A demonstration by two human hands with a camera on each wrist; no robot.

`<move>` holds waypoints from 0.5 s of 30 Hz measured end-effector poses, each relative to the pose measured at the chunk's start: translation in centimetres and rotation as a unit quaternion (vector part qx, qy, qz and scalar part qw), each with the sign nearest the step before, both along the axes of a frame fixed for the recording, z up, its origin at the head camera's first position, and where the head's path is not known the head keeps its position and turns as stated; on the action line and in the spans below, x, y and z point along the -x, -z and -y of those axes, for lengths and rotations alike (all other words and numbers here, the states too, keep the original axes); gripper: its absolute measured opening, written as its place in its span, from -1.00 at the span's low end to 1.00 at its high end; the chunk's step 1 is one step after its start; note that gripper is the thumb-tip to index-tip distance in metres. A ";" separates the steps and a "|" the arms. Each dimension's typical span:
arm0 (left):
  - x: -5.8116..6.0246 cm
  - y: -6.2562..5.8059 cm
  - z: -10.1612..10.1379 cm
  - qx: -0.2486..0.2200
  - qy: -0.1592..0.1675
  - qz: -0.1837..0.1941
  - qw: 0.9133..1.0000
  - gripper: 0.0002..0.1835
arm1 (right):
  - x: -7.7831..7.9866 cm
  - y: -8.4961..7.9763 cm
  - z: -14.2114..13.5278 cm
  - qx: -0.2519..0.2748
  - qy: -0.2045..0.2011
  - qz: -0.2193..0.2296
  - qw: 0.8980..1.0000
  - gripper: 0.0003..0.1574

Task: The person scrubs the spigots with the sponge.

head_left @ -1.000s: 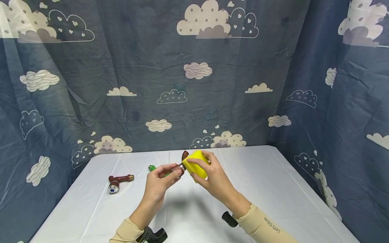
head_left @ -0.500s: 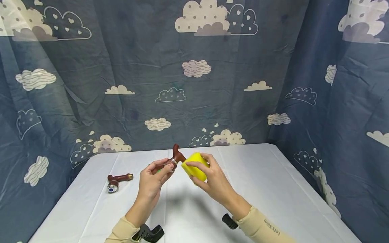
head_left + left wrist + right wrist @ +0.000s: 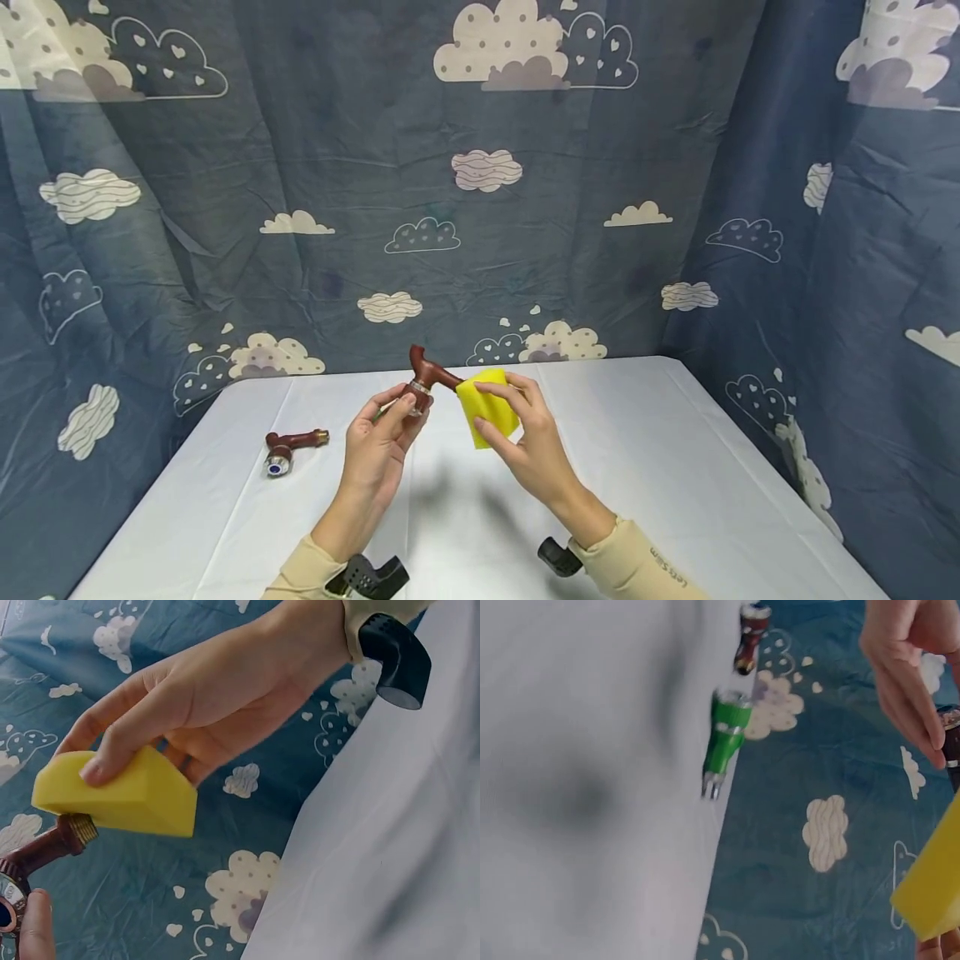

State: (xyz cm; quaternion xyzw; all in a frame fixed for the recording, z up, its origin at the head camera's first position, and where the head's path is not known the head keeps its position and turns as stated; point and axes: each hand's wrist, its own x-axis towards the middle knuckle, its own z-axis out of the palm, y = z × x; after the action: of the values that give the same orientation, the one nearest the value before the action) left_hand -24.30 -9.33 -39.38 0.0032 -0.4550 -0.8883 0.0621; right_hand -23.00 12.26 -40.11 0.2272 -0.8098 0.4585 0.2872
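Observation:
My left hand [image 3: 375, 454] pinches a brown tap [image 3: 424, 377] at its ribbed collar, raised above the table. In the left wrist view the tap [image 3: 45, 849] shows a brass threaded end and a ring with lettering. My right hand [image 3: 542, 458] holds a yellow sponge [image 3: 483, 408] between thumb and fingers. The sponge [image 3: 112, 796] lies against the tap near its threaded end, hiding that end in the head view. A second brown tap [image 3: 288, 446] rests on the table to the left.
A green tap-like piece [image 3: 726, 735] with metallic ends lies on the table, mostly hidden behind my left hand in the head view. A white cloth covers the table [image 3: 637, 467]. Dark blue cloud-print curtains [image 3: 337, 183] hang behind and at both sides.
The left hand has shifted left and turned the brown tap, so its upper part now stands up in sight. The right hand has tilted the sponge and keeps it at the tap's end.

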 end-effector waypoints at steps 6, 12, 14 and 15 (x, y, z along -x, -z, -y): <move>-0.1 0.1 -0.4 -0.048 0.019 -0.004 0.999 -0.81 | 0.2 -0.3 0.5 0.135 -0.079 0.115 0.981 -0.39; -0.1 0.1 -0.4 -0.049 0.032 -0.008 0.998 -0.83 | 0.5 -0.4 0.4 0.236 -0.144 0.205 0.939 -0.39; -0.1 0.1 -0.4 -0.036 0.034 -0.006 0.999 -0.80 | 0.6 -0.4 0.3 0.255 -0.160 0.225 0.927 -0.39; -0.1 0.0 -0.3 -0.028 0.035 -0.005 0.999 -0.78 | 0.6 -0.4 0.2 0.263 -0.166 0.233 0.921 -0.39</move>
State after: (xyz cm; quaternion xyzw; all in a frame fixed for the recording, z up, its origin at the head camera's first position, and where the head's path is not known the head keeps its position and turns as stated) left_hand -24.21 -9.03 -39.42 -0.0150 -0.4294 -0.9024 0.0329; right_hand -23.56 12.04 -39.74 0.1616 -0.6545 0.7361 0.0599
